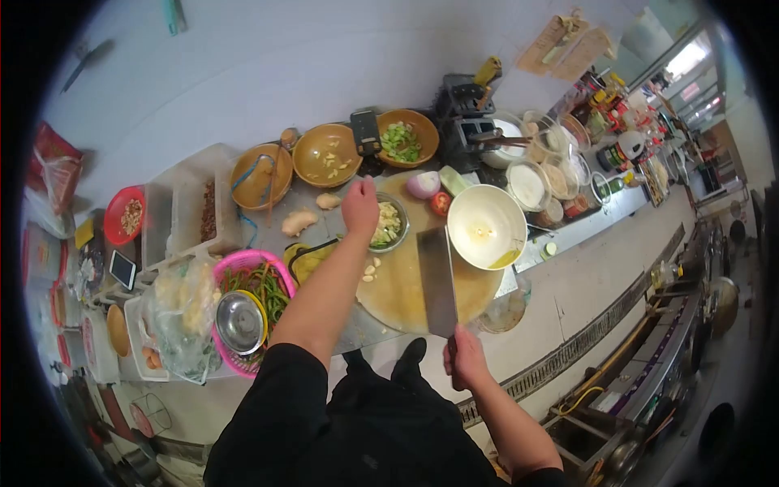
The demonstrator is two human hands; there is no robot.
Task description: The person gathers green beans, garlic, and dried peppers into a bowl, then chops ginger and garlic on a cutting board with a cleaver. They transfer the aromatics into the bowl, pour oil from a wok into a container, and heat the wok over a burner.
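Steel cleaver (437,280), gripped in the closed right hand (466,358), points just before twelve o'clock; the curled left hand (361,208) hides any contents.

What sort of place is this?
A kitchen, probably a commercial one. The right hand grips a cleaver at a round chopping board, and a long grate, likely a drain, runs along the floor.

Left hand (360,208) extended forward, right fingers (458,370) tightly curled
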